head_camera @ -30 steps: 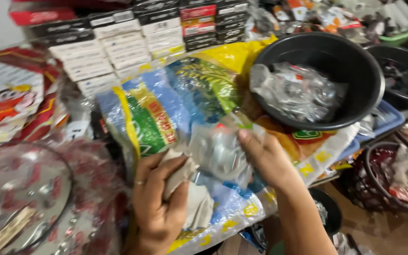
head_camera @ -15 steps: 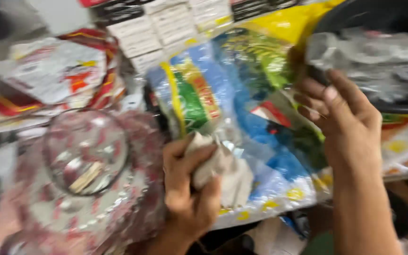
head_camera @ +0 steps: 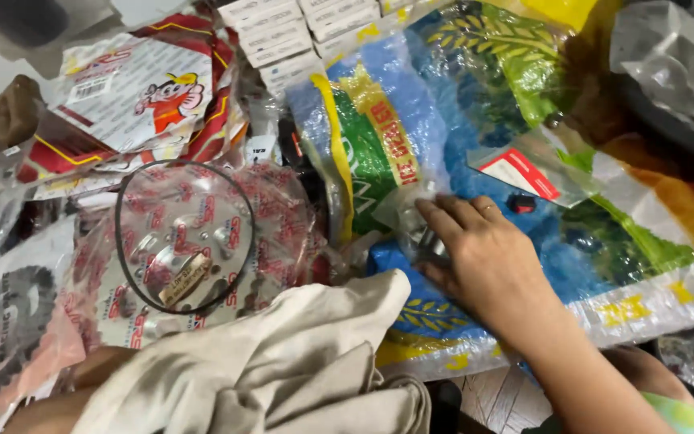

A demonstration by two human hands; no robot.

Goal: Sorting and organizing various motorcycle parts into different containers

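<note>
My right hand (head_camera: 483, 261) reaches in from the lower right and lies on a blue, green and yellow woven sack (head_camera: 411, 128). Its fingers and thumb pinch a small clear plastic packet (head_camera: 415, 225) with a metal part inside. A crumpled beige cloth (head_camera: 283, 374) hangs close to the camera at the bottom centre. It covers my left hand, and only my left forearm (head_camera: 46, 414) shows at the lower left. In the earlier frames that hand grips the cloth.
Round metal parts in clear red-printed bags (head_camera: 190, 241) lie left of the sack. Red and white packages (head_camera: 146, 96) and stacked white boxes (head_camera: 283, 32) are behind. A clear packet with a red label (head_camera: 524, 173) rests on the sack. A dark bowl of plastic bags (head_camera: 668, 72) is at the top right.
The view has swung left and down. My right hand came down from the bowl's edge onto the small packet on the sack. The cloth in my left hand rose toward the camera.
</note>
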